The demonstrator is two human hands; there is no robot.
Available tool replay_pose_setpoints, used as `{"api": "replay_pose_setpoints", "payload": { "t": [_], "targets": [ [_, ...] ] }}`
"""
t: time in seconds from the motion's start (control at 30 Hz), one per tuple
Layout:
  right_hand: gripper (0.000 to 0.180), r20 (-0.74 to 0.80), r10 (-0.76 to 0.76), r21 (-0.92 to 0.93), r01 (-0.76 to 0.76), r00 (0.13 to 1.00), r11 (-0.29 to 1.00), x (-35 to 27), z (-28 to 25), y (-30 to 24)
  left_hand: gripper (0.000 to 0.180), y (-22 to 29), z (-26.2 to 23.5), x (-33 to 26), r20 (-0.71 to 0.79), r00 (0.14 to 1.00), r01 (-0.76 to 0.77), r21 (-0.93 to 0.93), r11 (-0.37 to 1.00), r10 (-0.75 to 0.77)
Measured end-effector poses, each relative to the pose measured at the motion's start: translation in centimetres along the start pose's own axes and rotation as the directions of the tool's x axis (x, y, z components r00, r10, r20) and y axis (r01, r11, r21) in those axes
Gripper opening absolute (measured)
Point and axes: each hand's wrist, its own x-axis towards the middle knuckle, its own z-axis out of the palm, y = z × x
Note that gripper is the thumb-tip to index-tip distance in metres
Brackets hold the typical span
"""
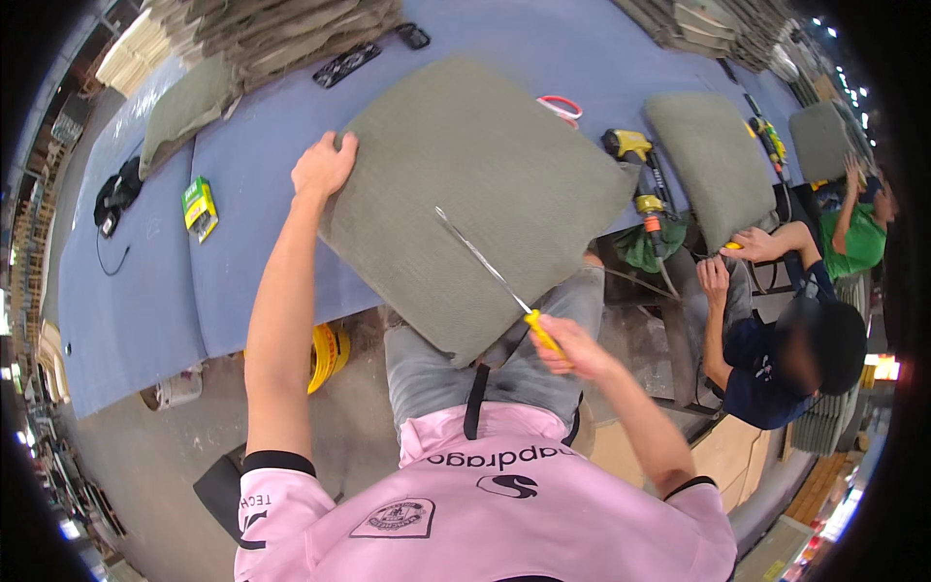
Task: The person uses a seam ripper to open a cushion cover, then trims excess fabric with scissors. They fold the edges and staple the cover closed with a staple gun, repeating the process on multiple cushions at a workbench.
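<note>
A square, grey-green upholstered seat cushion (485,184) lies tilted across the table's near edge and over my lap. At its upper left edge, my left hand (325,167) grips the side, some of its fingers hidden. My right hand (574,346) is closed around the yellow handle of a screwdriver (490,267). The long metal shaft points up and left over the cushion, its tip above the fabric; I cannot tell whether it touches.
On the blue table (145,281) are a green-yellow packet (200,209), red-handled scissors (561,109), a yellow-black power tool (630,147) and stacked cushion covers (281,34). At right, a co-worker (776,359) handles another cushion (713,165). A yellow bucket (330,356) stands under the table.
</note>
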Motion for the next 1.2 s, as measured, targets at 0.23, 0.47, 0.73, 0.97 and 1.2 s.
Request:
{"api": "replay_pose_setpoints", "payload": {
  "t": [0.23,0.47,0.73,0.97,1.2],
  "targets": [
    [0.030,-0.469,-0.572,0.080,0.677,0.673,0.731,0.2,5.0,8.7,0.077,-4.4,0.5,-4.0,-0.154,0.982,-0.126,-0.098,0.987,0.110],
    [0.028,-0.620,-0.426,0.366,0.723,0.659,0.586,-1.4,3.4,8.3,0.060,-6.5,0.4,-3.8,-0.172,0.971,-0.198,-0.202,0.959,0.164],
    [0.029,-0.559,-0.513,0.304,0.736,0.651,0.604,-0.3,4.7,1.6,0.060,-7.6,-0.6,-2.7,-0.071,0.978,-0.207,-0.218,0.954,0.196],
    [0.032,-0.487,-0.387,0.257,0.552,0.783,0.793,-1.1,5.9,10.2,0.066,-7.1,-3.3,2.7,0.175,0.921,-0.323,-0.152,0.934,0.347],
    [0.032,-0.423,-0.383,0.631,0.570,0.822,0.527,-0.7,4.2,4.7,0.080,-0.7,0.5,6.5,0.089,0.964,-0.228,-0.211,0.951,0.251]
  ]
}}
